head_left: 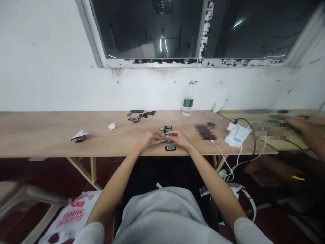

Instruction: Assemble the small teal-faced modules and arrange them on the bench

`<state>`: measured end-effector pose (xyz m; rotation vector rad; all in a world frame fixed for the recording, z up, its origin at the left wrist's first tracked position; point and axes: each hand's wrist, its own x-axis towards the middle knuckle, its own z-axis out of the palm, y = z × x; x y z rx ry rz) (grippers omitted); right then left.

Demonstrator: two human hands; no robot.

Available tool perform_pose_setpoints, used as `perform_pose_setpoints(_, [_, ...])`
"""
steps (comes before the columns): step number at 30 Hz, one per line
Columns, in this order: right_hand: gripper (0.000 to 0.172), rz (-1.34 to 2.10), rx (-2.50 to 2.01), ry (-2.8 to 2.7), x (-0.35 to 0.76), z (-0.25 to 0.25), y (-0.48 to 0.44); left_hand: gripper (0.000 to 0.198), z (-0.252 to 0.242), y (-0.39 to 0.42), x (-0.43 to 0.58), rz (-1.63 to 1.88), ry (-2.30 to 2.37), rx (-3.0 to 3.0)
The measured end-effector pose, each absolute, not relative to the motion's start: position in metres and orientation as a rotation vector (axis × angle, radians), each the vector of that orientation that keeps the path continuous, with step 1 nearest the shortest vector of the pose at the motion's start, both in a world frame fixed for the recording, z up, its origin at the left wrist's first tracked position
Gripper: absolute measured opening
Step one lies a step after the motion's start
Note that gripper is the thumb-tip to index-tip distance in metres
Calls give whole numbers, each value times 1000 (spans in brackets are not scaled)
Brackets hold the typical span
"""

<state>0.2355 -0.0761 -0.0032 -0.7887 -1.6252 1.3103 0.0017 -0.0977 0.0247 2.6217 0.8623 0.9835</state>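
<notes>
Between my two hands, just above the table, is a small flat piece (166, 138) with a grey-green face. My left hand (151, 139) pinches its left side, and my right hand (177, 137) has fingers closed on its right side. Close to the table's front edge lies a similar dark-rimmed, rounded piece (170, 147), apart from my hands. Beyond my fingers sit more dark-rimmed pieces (168, 127), partly hidden. Some tiny pale bits (157, 129) lie beside them. The exact kind of these pieces is too small to make out.
Farther back is a pile of dark pieces (142, 115). A water bottle (188, 103) stands near the wall. Crumpled tissue (112, 126) and a packet (80, 136) lie leftward. Rightward are a white power strip (237, 135), cables, and another person's hand (297, 122).
</notes>
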Motion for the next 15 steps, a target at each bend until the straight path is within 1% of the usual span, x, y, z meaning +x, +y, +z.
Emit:
perform_pose_setpoints(4, [44,1338,-803,-1601,235,-6,-75,23,19,-93,2,998,856,2670])
perform_pose_setpoints(9, [41,1309,-797,-1560,234,-2,-80,20,12,-94,6,1221,861,2655])
perform_pose_setpoints(15, [41,1335,-796,-1526,234,-6,-76,24,19,-98,2,1137,814,2596])
